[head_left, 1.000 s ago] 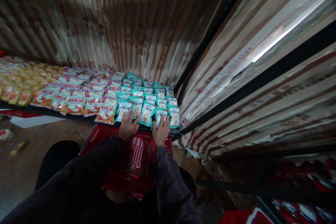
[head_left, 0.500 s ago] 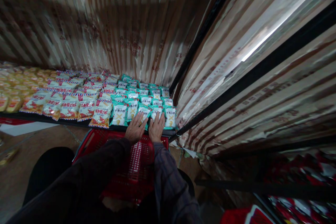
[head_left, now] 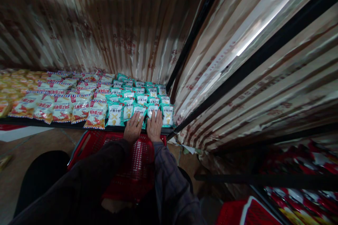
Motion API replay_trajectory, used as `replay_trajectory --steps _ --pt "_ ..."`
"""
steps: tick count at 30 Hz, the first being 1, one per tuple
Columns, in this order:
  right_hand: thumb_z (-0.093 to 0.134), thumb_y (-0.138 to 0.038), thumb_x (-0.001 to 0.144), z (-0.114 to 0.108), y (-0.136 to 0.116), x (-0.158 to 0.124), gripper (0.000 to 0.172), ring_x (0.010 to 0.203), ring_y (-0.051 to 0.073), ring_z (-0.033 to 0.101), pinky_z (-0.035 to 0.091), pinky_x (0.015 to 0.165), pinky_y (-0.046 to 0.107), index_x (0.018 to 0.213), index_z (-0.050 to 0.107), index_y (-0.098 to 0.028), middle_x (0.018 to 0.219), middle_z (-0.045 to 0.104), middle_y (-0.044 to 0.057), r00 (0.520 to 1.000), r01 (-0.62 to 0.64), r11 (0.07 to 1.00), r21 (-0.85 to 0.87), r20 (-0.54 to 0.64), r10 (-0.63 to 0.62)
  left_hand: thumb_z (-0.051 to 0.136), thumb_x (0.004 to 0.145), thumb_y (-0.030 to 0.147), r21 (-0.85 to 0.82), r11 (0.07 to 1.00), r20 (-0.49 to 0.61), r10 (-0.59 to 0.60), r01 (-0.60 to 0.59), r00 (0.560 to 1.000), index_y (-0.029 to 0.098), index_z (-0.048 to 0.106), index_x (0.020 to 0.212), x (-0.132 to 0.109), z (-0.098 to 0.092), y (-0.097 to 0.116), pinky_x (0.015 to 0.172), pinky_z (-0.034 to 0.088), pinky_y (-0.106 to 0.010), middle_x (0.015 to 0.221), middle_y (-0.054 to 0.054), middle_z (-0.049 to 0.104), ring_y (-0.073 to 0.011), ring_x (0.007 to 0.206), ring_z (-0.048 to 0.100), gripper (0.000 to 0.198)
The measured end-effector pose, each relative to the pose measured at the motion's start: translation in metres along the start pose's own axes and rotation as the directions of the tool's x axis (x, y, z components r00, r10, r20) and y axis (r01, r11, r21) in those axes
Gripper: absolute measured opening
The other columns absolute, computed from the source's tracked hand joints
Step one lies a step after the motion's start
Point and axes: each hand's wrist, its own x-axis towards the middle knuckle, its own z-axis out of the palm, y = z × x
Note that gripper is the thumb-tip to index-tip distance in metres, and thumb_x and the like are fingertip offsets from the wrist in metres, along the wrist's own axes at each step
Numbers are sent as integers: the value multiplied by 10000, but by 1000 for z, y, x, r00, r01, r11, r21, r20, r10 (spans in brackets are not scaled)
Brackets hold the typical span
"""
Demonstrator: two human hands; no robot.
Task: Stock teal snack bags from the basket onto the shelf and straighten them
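Rows of teal-and-white snack bags [head_left: 114,114] stand at the right end of a dark shelf [head_left: 71,125]. My left hand [head_left: 132,128] lies with fingers stretched out against the front of one teal snack bag [head_left: 139,110]. Beside it, my right hand [head_left: 155,126] rests flat, fingers extended, on the neighbouring snack bag [head_left: 152,109]. Neither hand is wrapped round a bag. A red plastic basket [head_left: 89,144] sits below the shelf edge, under my forearms, and its inside is partly hidden by my sleeves.
White-and-orange snack bags [head_left: 62,107] fill the shelf to the left, with yellow packs [head_left: 13,84] beyond. A black post [head_left: 195,112] and striped sheeting [head_left: 224,119] bound the right side. At lower right are another red basket [head_left: 232,212] and red packages [head_left: 303,161].
The view has shifted slightly, so the shelf sits a little further left. Both hands remain against the front teal bags, with their fingers reaching slightly higher over them.
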Motion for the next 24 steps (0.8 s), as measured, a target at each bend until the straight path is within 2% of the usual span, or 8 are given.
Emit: replay_trajectory --steps 4,7,10,16,24 --pt "275 -330 983 -14 11 1 532 1465 294 84 242 1116 558 1481 307 -146 1572 188 184 995 -66 998 -19 -75 64 476 912 215 -23 999 0 45 -45 999 217 415 1437 1 -6 3 1139 233 -514 1531 -128 295 -294 1439 220 528" --pt "299 -337 974 -23 28 5 550 1461 316 90 249 1103 587 1483 298 -128 1565 188 205 975 -168 985 -22 -150 163 514 894 220 -21 991 12 135 -135 991 255 427 1428 5 -9 8 1146 214 -532 1534 -121 295 -298 1442 206 542" --pt "318 -335 964 -24 43 10 556 1447 342 122 277 1090 587 1464 327 -91 1546 201 240 956 -248 968 -24 -165 241 521 890 216 -43 983 32 180 -179 983 272 438 1420 9 -8 15 1151 210 -532 1531 -110 309 -295 1443 202 539" --pt "352 -304 945 -13 56 13 539 1421 324 205 310 1089 543 1451 346 -119 1525 255 218 970 -229 972 -43 -90 225 531 890 229 -75 984 56 167 -162 984 257 429 1427 15 0 17 1145 220 -527 1545 -115 260 -304 1446 187 547" --pt "252 -355 976 -3 66 19 565 1427 305 197 292 1105 536 1464 288 -74 1517 256 241 960 -246 969 23 -132 247 528 892 200 -44 983 63 179 -176 982 263 389 1448 23 1 9 1113 281 -486 1559 -115 194 -295 1449 174 576"
